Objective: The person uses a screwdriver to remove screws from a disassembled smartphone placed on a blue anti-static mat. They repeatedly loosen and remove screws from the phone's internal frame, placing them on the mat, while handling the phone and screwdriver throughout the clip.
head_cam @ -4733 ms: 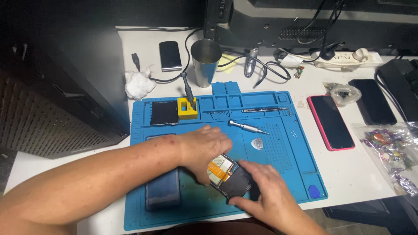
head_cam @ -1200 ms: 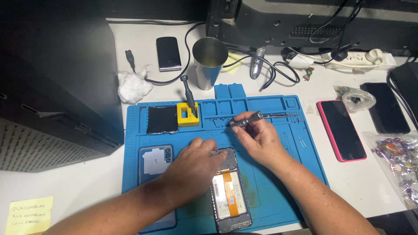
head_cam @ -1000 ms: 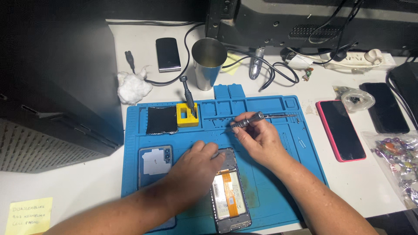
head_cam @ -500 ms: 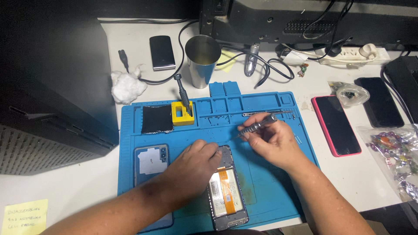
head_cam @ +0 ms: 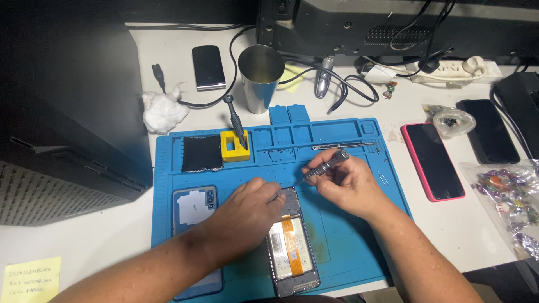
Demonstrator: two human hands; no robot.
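My left hand (head_cam: 247, 216) lies flat over the top left part of the opened smartphone (head_cam: 292, 247), fingers spread loosely and pressing on its upper edge, gripping nothing. The phone lies face down on the blue silicone repair mat (head_cam: 348, 241), back cover off, with its battery and an orange flex cable showing. My right hand (head_cam: 348, 182) is closed around a small grey precision screwdriver (head_cam: 325, 165), held like a pen, its tip angled down to the phone's top right corner, just beside my left fingertips.

The removed back cover (head_cam: 193, 205) lies on the mat just left of my left wrist. Further up the mat sit a black pad (head_cam: 202, 152) and a yellow holder block (head_cam: 234, 147) with a dark-handled tool standing in it. Metal tweezers (head_cam: 342, 146) rest in the mat's upper tray. Beyond the mat stand a steel cup (head_cam: 261, 76) and a wad of cotton (head_cam: 163, 112). A pink-cased phone (head_cam: 432, 160) lies on the table to the right.
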